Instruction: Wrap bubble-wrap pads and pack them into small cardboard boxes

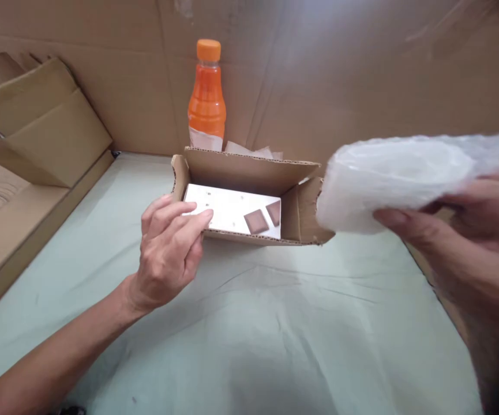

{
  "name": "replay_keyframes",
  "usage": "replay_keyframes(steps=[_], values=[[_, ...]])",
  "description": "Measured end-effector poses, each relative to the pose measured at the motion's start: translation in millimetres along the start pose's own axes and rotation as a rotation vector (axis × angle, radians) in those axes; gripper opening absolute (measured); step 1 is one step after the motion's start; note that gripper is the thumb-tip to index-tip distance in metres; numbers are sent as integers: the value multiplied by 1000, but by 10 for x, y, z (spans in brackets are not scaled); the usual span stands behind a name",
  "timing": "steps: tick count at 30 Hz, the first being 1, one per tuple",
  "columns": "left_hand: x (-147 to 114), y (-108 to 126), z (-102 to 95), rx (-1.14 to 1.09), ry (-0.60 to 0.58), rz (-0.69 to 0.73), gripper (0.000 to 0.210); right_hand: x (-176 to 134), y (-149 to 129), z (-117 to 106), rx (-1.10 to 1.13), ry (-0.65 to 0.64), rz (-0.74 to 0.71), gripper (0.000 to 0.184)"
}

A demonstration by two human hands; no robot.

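Bubble wrap [387,178] in right fingers [413,228], near open box [249,172]

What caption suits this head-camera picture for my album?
Left hand at an open cardboard box with a white carton inside, right hand gripping translucent wrapping.

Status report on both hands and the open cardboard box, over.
Left hand at cardboard box, left end, partly over the opening. Right hand gripping translucent wrap, off to the right. White box inside. Orange bottle behind, clear of opening.
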State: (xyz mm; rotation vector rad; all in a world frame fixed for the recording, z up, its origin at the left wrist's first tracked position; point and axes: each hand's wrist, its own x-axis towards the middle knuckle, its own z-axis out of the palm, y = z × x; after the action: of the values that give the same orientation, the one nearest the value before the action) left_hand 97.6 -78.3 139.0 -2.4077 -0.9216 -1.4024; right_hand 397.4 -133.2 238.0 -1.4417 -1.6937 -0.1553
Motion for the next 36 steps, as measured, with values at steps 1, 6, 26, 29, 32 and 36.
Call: replay_keyframes(steps=[1, 6, 26, 29, 32, 36], values=[[-27, 14, -10, -3, 8, -8, 59, 122, -42, 32, -27, -37, -49, 24], [38, -39, 44, -13, 8, -15, 58, 508, -201, 336, -146, -185, -203, 25], [184, -166, 176, -2, -2, -35, 42, 707, -205, 623, -938, -652, 120, 37], [179, -173, 181, 8, 13, -35, 42, 707, -140, 588, -812, -714, 119, 35], [179, -174, 190, 0, 25, -41, 42, 655, -84, 490, -677, -712, 71, 24], [186, -174, 197, -23, 30, -43, 43, 596, -107, 491, -720, -575, 47, 33]])
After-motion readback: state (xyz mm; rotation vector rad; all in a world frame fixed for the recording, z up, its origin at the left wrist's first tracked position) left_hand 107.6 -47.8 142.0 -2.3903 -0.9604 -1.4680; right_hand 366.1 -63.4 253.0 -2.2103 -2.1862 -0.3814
